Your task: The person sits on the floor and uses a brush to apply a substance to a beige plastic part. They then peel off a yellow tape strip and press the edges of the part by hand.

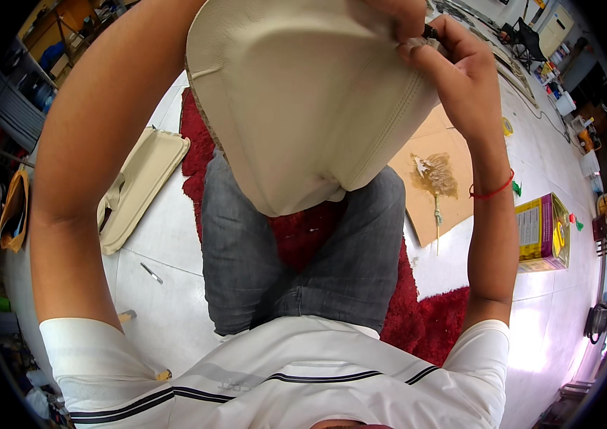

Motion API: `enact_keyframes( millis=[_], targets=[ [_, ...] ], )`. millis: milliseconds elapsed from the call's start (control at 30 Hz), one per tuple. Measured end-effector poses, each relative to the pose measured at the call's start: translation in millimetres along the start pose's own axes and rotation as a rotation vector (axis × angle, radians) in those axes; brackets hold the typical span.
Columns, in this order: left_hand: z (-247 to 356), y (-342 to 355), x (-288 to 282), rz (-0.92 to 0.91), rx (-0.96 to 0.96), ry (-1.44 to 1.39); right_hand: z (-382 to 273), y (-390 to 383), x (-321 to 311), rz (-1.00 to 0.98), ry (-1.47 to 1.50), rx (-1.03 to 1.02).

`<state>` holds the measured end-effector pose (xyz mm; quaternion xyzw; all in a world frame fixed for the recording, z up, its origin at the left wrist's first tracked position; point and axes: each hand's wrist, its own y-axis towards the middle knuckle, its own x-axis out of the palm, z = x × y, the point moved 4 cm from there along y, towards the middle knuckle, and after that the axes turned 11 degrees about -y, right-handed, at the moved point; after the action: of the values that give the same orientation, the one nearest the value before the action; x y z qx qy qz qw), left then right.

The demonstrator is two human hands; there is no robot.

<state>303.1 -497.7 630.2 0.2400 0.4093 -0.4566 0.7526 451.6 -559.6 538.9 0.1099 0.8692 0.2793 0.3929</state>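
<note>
A beige leather-covered panel with a stitched seam is held up in front of me, its lower end at my knees. My right hand pinches its upper right edge between thumb and fingers. A small dark piece shows beside those fingers, too small to name. My left arm reaches round over the panel's top, partly out of the picture. My left hand is at the same upper right edge, fingers curled closed and partly blurred; what they hold is hidden.
A red rug lies under my legs. Another beige trim panel and a pen-like tool lie on the left floor. At right are cardboard with a brush in brown glue-like smears, and a purple-and-yellow can.
</note>
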Motion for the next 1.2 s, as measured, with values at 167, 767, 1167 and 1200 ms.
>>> enact_keyframes(
  millis=[167,767,1167,1200],
  targets=[
    [4,-8,1,0.071,-0.085,0.119,-7,9,-3,-0.166,0.114,0.044],
    [5,-15,10,0.089,-0.075,0.032,-27,3,-1,-0.065,0.139,0.174],
    [29,-17,-2,0.064,-0.026,0.036,-39,5,-29,0.104,-0.28,-0.224],
    [26,-7,-1,0.062,-0.022,0.045,-27,3,-39,-0.016,-0.213,-0.149]
  ],
)
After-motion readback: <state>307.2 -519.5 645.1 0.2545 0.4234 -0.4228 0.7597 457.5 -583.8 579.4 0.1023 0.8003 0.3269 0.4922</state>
